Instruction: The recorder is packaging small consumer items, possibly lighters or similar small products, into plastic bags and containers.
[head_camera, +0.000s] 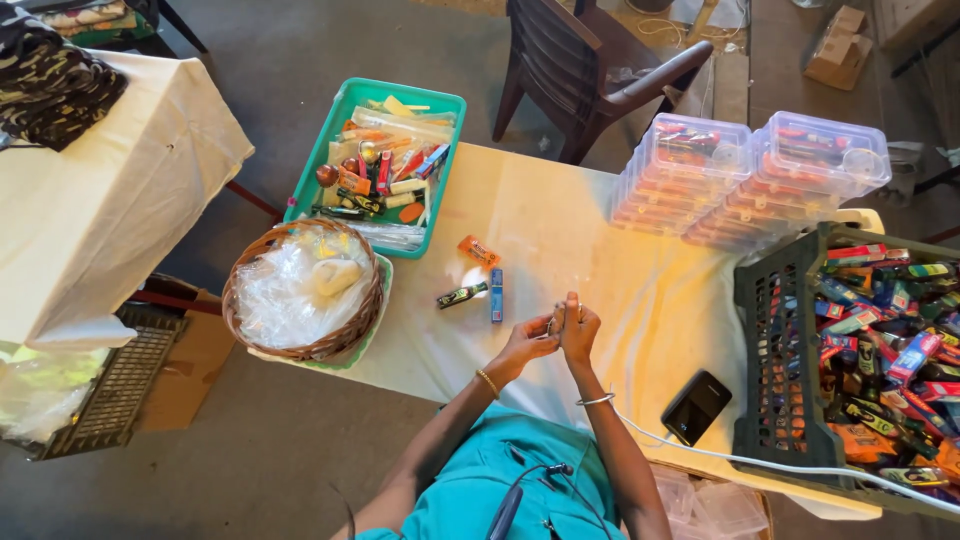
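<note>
Plainly, the fingers (556, 318) of both hands are pinched together around something small, perhaps a tiny wrapped item, too little to tell. The left hand (530, 340) and right hand (580, 328) meet above the desk (560, 230), near a blue stick (496, 295), a dark sachet (461, 295) and an orange packet (479, 251). Further out stand a wicker basket (300, 345), a green tray (440, 180) and a dark crate (775, 350). If the pinch loosens, the piece could drop among the loose items, or roll off the near edge.
</note>
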